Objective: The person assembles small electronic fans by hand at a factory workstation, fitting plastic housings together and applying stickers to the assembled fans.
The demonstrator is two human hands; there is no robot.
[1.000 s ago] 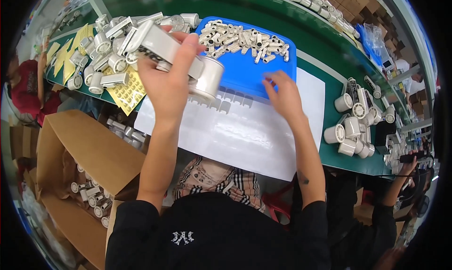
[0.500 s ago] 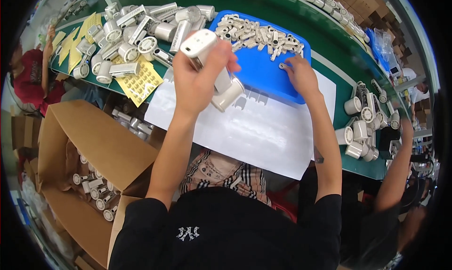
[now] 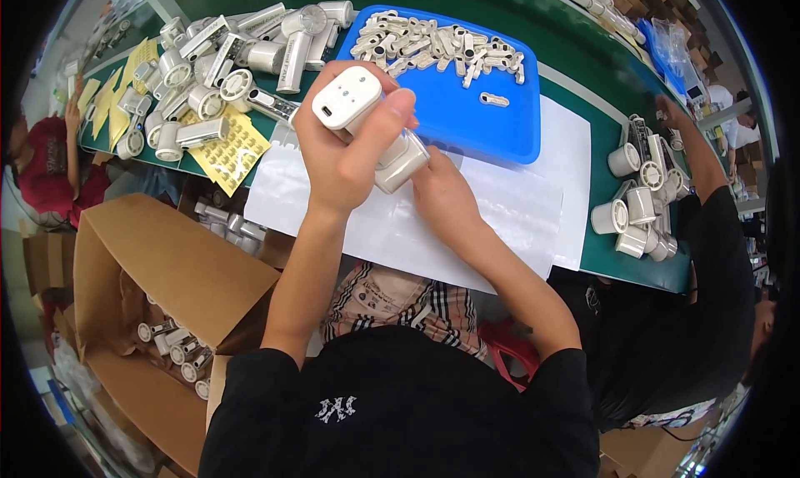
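In my left hand (image 3: 342,157) is a white handheld device (image 3: 350,95) with a rounded end facing up and a clear-and-white cylindrical head (image 3: 402,163) pointing down to the right. My left fingers wrap round its body, thumb across the near side. My right hand (image 3: 446,190) is closed at the cylindrical head; its fingertips are partly hidden behind it. Beyond stands a blue tray (image 3: 467,132), its far half holding a heap of small white elongated parts (image 3: 433,45). One such part (image 3: 493,100) lies apart on the tray's bare floor.
White sheets (image 3: 500,228) cover the green table before me. Similar devices (image 3: 267,57) pile up at left beside yellow sticker sheets (image 3: 229,149), more (image 3: 637,203) at right. A cardboard box (image 3: 167,261) holds others at lower left. A co-worker (image 3: 692,311) reaches over the table at right.
My right hand has left the tray and come to the device's head in front of me. The lone small part stays in the tray. The co-worker at right has reached farther over the table.
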